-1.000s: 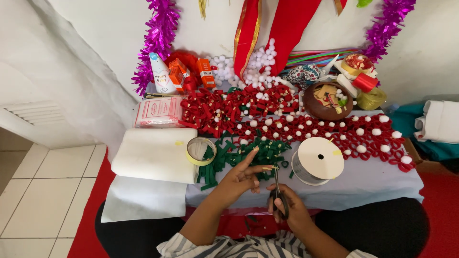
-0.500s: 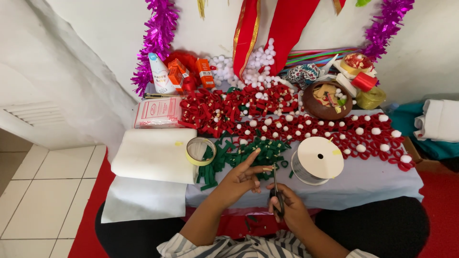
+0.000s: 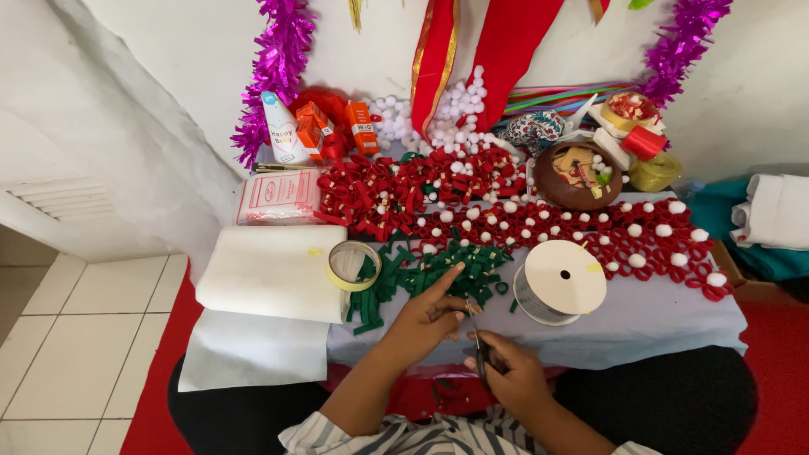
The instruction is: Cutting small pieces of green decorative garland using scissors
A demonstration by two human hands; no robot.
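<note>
The right hand (image 3: 516, 379) grips dark scissors (image 3: 479, 358) (blades pointing toward twelve o'clock). At its ten o'clock, the left hand (image 3: 425, 318) pinches something small, forefinger extended onto the green ribbon loops (image 3: 438, 274).

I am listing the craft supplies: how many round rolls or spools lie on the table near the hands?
2: a yellow tape roll left of the left hand, and a white ribbon spool to its right. Others may be hidden.

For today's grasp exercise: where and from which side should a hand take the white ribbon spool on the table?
Grip the white ribbon spool across its round top flange, coming from above. It stands on end with the flat disc facing up, tilted slightly, and its near side is open, while red loops crowd behind it.
</note>
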